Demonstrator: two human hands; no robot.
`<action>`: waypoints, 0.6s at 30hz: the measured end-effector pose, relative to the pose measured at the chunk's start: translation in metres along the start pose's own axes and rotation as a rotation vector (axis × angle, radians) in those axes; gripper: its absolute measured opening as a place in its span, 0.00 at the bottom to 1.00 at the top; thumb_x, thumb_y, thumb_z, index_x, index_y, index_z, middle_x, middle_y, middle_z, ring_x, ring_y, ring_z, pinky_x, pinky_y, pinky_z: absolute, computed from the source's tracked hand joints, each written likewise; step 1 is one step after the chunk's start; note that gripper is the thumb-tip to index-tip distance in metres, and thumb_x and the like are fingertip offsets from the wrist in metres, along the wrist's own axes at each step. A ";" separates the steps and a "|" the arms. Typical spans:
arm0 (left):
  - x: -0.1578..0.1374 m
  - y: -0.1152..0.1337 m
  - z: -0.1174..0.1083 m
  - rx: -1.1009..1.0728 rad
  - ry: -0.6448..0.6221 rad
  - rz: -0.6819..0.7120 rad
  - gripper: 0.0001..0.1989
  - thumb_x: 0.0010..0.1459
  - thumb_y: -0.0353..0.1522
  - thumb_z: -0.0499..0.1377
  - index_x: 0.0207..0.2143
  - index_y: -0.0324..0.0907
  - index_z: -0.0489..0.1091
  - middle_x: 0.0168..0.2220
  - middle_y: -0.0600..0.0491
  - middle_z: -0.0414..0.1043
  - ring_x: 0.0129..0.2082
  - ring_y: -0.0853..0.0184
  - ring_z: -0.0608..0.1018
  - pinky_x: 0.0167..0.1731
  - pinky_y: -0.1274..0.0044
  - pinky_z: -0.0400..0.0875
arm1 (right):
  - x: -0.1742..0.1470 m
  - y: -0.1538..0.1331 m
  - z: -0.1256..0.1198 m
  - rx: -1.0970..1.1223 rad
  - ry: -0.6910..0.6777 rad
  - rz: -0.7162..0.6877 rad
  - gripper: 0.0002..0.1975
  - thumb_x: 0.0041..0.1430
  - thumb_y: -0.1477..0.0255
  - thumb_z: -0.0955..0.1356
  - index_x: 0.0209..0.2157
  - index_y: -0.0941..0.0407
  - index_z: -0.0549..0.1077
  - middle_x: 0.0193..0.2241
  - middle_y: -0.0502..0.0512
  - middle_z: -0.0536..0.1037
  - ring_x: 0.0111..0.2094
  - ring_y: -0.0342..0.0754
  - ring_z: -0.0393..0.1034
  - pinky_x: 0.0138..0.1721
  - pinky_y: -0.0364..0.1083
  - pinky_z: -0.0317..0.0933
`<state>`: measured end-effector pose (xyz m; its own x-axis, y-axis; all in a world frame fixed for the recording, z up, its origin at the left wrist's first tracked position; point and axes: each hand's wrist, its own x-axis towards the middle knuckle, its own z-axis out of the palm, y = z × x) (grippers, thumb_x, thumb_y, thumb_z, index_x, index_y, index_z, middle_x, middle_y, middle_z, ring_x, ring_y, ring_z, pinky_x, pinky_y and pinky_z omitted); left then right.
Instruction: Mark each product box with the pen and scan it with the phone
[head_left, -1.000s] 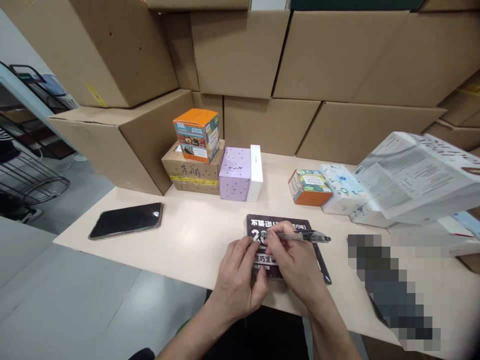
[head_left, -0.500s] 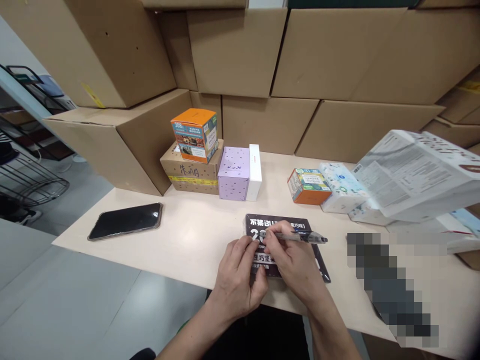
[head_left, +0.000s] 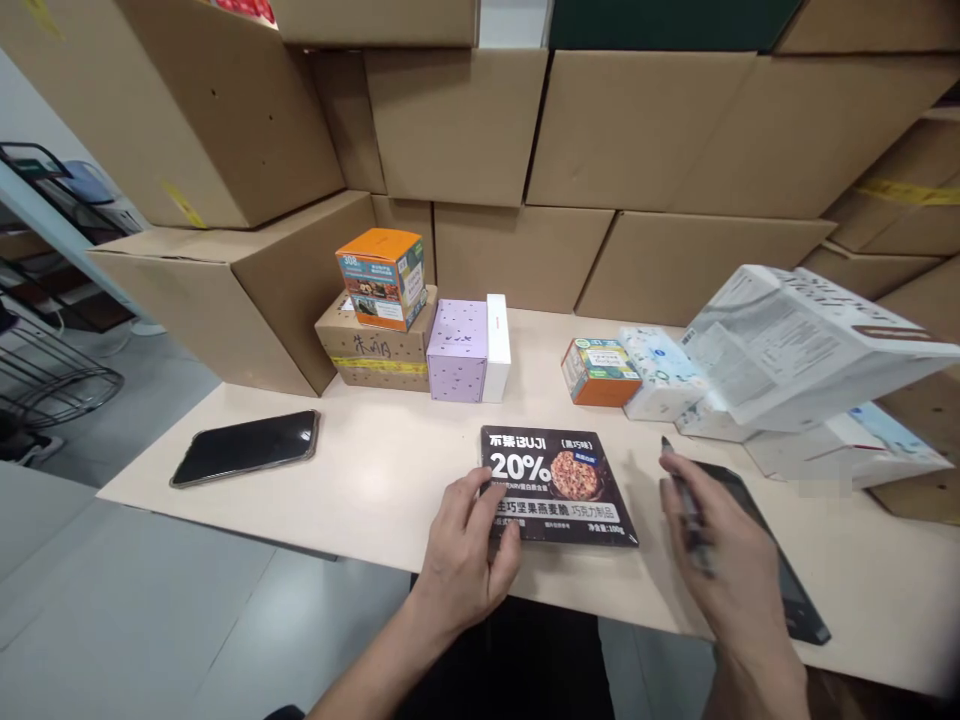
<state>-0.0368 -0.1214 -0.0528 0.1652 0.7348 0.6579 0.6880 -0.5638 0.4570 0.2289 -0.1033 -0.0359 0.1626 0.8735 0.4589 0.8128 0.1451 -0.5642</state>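
Observation:
A flat dark chocolate box, printed with a round nut-covered biscuit and a large "20%", lies face up near the table's front edge. The fingertips of my left hand press on its left side, with the thumb at the lower left, gripping it against the table. To the right of the box, my right hand is closed around a pen, whose narrow end points up and away. This hand is blurred by motion. Partly beneath it lies a dark handheld device, its left part hidden by my fingers.
A phone lies at the left. Behind stand a taped carton with an orange box on top, a purple box and a white box. Another orange box and white packages stand right. Large cartons form the back.
My right hand has moved right with the pen, off the chocolate box and over to the handheld device. My left hand stays at the box's left side. The view has shifted slightly.

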 end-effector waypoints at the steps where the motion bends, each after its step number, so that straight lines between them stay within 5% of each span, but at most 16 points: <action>1: 0.000 0.000 0.000 -0.005 0.002 -0.003 0.18 0.61 0.28 0.56 0.54 0.37 0.64 0.54 0.38 0.66 0.54 0.56 0.72 0.52 0.64 0.75 | -0.003 0.012 0.001 -0.087 -0.086 -0.048 0.21 0.66 0.69 0.60 0.59 0.53 0.69 0.57 0.60 0.73 0.54 0.57 0.71 0.53 0.56 0.66; 4: -0.001 -0.001 0.001 -0.016 0.007 -0.012 0.18 0.61 0.28 0.56 0.54 0.39 0.64 0.55 0.39 0.65 0.55 0.56 0.72 0.52 0.64 0.74 | -0.008 0.029 0.011 -0.251 -0.259 -0.122 0.27 0.64 0.78 0.56 0.62 0.56 0.66 0.60 0.61 0.70 0.58 0.57 0.66 0.57 0.58 0.64; 9: -0.002 -0.001 0.002 -0.016 0.003 -0.018 0.18 0.62 0.27 0.56 0.55 0.39 0.63 0.55 0.39 0.64 0.55 0.56 0.71 0.54 0.63 0.73 | 0.002 0.014 0.024 -0.260 -0.362 -0.166 0.32 0.59 0.83 0.57 0.64 0.55 0.64 0.61 0.59 0.69 0.59 0.57 0.64 0.57 0.57 0.64; 14: -0.004 -0.001 0.000 -0.020 0.001 -0.048 0.18 0.63 0.28 0.55 0.55 0.40 0.63 0.57 0.40 0.62 0.55 0.58 0.71 0.53 0.63 0.74 | -0.005 -0.004 0.007 -0.107 -0.086 0.002 0.21 0.67 0.66 0.58 0.56 0.57 0.72 0.50 0.61 0.78 0.51 0.57 0.72 0.53 0.58 0.66; 18: -0.002 -0.001 0.002 -0.035 0.019 -0.080 0.18 0.63 0.28 0.55 0.55 0.41 0.64 0.56 0.41 0.60 0.53 0.60 0.73 0.50 0.67 0.76 | -0.028 -0.022 -0.002 0.052 -0.120 0.138 0.21 0.66 0.55 0.62 0.49 0.53 0.76 0.44 0.57 0.81 0.43 0.53 0.76 0.43 0.50 0.70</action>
<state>-0.0363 -0.1218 -0.0553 0.0974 0.7709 0.6295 0.6736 -0.5167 0.5285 0.2073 -0.1318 -0.0350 0.2003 0.9355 0.2910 0.7567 0.0410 -0.6525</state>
